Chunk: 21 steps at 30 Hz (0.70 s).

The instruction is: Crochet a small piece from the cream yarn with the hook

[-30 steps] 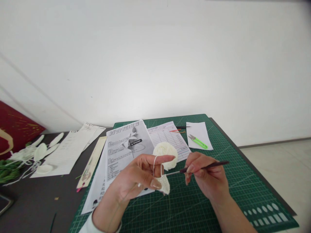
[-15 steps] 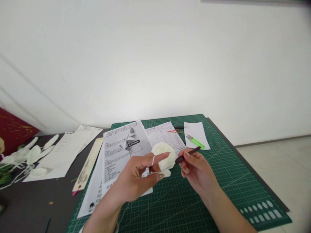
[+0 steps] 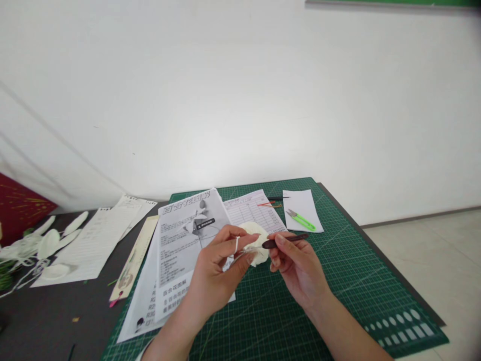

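Note:
A small cream-white crocheted piece (image 3: 260, 256) is pinched between the thumb and fingers of my left hand (image 3: 221, 263). White yarn loops round my left index finger. My right hand (image 3: 296, 260) grips the dark brown handle of a crochet hook (image 3: 302, 237) like a pen. The hook's thin metal shaft points left into the crocheted piece, by my left fingertips. Both hands are close together above the green cutting mat (image 3: 361, 281). Exactly how the hook's tip sits in the stitches is too small to tell.
Printed pattern sheets (image 3: 176, 250) lie under and left of my hands. Green thread snips (image 3: 301, 219) rest on white paper (image 3: 300, 200) at the back right. White crocheted petals (image 3: 48, 244), lined pages (image 3: 95, 238) and a cream ruler-like strip (image 3: 135, 258) lie left.
The crocheted piece has tilted and dropped slightly, and my left fingers have closed further over it. My right hand has moved a little left, and the hook now lies flatter, its shaft at the piece.

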Motion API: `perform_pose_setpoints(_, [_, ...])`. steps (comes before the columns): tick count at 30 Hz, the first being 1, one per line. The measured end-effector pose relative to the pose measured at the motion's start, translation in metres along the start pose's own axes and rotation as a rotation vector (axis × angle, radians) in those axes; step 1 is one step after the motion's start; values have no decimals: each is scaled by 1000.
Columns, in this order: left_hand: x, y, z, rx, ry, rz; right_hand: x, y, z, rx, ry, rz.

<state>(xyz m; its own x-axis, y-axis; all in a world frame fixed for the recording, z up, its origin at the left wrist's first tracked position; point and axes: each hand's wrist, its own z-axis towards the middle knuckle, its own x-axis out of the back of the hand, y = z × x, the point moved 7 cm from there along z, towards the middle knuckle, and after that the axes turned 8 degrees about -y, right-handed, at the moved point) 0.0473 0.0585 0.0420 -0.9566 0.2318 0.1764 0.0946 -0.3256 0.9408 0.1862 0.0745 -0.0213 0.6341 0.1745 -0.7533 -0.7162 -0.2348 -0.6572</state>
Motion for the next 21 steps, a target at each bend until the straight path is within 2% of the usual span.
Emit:
perform_pose_setpoints(6, [-3,-15,-7,72,93,-100,1,1,1,-12,27,9])
perform_pose_setpoints(12, [-10,-34,-11,182,105,-234,1,-3,-1,36,53,-32])
perform_pose_setpoints(17, [-14,-38,-13,246,153,-356,0,-11,-4,141,63,-138])
perform_pose_setpoints(21, [-15,-37,-14,289,214,-395,-2,-17,-11,288,59,-284])
